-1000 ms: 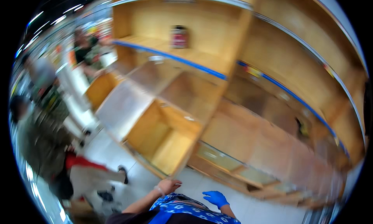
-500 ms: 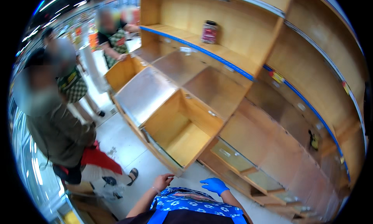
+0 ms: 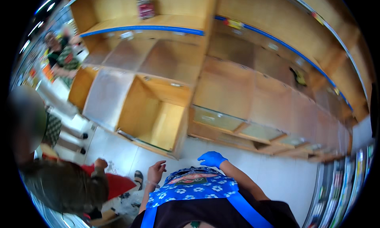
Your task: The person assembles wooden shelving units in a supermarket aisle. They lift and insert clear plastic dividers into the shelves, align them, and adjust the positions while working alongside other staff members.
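My left hand [image 3: 156, 172], bare with a band at the wrist, is raised in front of my body with its fingers apart. Nothing shows in it. My right hand [image 3: 212, 159] wears a blue glove; its fingers stretch to the left and hold nothing. Both hands hang over the floor, clear of the furniture. Nearest them stands a wooden display bin [image 3: 180, 143] with an uncovered compartment. Below my hands is my blue flowered apron [image 3: 198, 187].
A wooden unit with clear-covered bins [image 3: 225, 85] runs to the right. A dark-lidded jar [image 3: 145, 7] stands on the upper shelf. A black and yellow-green object [image 3: 299, 76] lies farther right. A person [image 3: 67, 184] is close on my left; others stand behind. Packed shelves [image 3: 340, 188] rise at lower right.
My view has swung to the right, so the bins and jar sit farther left and packed shelves appear at lower right. Both hands remain raised, holding nothing visible.
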A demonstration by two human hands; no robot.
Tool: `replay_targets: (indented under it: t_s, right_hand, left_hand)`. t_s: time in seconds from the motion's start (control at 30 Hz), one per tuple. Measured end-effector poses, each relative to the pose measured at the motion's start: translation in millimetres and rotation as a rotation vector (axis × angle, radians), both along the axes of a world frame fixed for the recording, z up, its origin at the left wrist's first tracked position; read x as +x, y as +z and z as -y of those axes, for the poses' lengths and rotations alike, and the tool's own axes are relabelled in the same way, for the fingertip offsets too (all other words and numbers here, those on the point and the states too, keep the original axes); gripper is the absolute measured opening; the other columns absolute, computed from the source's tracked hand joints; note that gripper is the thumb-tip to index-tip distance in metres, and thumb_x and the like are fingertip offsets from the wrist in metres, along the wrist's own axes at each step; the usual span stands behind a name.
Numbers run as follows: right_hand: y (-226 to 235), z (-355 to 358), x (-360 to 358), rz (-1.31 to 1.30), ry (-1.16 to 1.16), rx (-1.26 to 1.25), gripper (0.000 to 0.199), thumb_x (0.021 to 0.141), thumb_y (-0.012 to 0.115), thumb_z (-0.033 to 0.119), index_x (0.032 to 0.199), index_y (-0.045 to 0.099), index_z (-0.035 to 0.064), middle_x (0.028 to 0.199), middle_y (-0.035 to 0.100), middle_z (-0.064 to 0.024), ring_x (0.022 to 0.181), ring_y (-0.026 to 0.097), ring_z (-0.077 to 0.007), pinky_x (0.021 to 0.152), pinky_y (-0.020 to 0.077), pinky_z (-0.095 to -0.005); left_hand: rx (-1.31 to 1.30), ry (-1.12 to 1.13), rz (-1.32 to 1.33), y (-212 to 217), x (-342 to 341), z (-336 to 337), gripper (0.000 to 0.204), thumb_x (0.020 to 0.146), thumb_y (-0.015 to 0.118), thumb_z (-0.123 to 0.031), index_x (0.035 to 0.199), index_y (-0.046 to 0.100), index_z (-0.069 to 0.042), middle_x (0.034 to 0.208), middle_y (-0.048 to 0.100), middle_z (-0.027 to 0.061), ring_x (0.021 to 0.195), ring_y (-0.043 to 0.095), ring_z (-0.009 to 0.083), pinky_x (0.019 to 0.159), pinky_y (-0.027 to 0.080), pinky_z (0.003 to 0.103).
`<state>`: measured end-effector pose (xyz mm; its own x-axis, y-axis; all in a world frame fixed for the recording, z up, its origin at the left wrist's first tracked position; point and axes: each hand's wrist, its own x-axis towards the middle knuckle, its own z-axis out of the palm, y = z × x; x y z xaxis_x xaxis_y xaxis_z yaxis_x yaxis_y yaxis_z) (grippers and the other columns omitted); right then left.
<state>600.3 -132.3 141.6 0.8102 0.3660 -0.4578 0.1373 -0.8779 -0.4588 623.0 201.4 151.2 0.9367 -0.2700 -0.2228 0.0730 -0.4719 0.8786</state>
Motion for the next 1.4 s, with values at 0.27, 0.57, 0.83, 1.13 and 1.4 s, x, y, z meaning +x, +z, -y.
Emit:
replay_targets:
  t_s: [0.27, 0.57, 0.83, 1.13, 1.4]
  right_hand:
    - [7, 11, -28, -0.037, -0.233, -0.021, 0.036, 0.079, 0.064, 0.034, 0.11, 0.068, 0.0173, 0.114, 0.064, -0.0124, 0.105, 0.06, -0.0314, 0.089, 0.0484, -0.0431]
    - [1, 34, -91, -0.147, -0.448, -0.043, 0.038, 0.083, 0.062, 0.035, 0.117, 0.065, 0.0176, 0.121, 0.061, -0.0103, 0.112, 0.056, -0.0315, 0.094, 0.045, -0.042]
    - [2, 64, -134, -0.211, -0.648, -0.002, 0.037, 0.083, 0.061, 0.036, 0.117, 0.065, 0.0208, 0.124, 0.06, -0.0074, 0.115, 0.055, -0.0275, 0.097, 0.0437, -0.0395]
    - [-46, 163, -238, -0.013, -0.895, 0.103, 0.035, 0.08, 0.063, 0.038, 0.108, 0.068, 0.0163, 0.115, 0.064, -0.0086, 0.108, 0.059, -0.0299, 0.09, 0.048, -0.0424]
    - [-29, 261, -388, -0.088, -1.482, 0.094, 0.037, 0.086, 0.06, 0.034, 0.12, 0.064, 0.0215, 0.115, 0.065, -0.0111, 0.103, 0.062, -0.0303, 0.089, 0.0494, -0.0406]
  left_hand:
    - [-0.104, -0.137, -0.111, -21, 17, 5, 0.025, 0.09, 0.058, -0.007, 0.113, 0.063, 0.0, 0.08, 0.069, 0.0137, 0.072, 0.068, 0.0176, 0.069, 0.052, 0.029]
    - [-0.064, -0.384, -0.061, 3, 46, 63, 0.023, 0.091, 0.058, -0.008, 0.111, 0.064, 0.0, 0.079, 0.067, 0.0115, 0.071, 0.066, 0.0164, 0.067, 0.052, 0.029]
    - [-0.015, -0.586, -0.138, -14, 58, 110, 0.023, 0.091, 0.056, -0.005, 0.112, 0.064, 0.0, 0.077, 0.067, 0.0106, 0.071, 0.065, 0.0147, 0.067, 0.051, 0.027]
    - [0.213, -0.902, -0.134, -5, 41, 261, 0.027, 0.091, 0.058, -0.015, 0.115, 0.063, -0.002, 0.085, 0.07, 0.0102, 0.077, 0.066, 0.016, 0.071, 0.052, 0.028]
    - [0.287, -1.408, 0.093, 40, -70, 490, 0.027, 0.089, 0.06, -0.02, 0.112, 0.064, -0.008, 0.105, 0.067, 0.0119, 0.096, 0.065, 0.0267, 0.082, 0.05, 0.034]
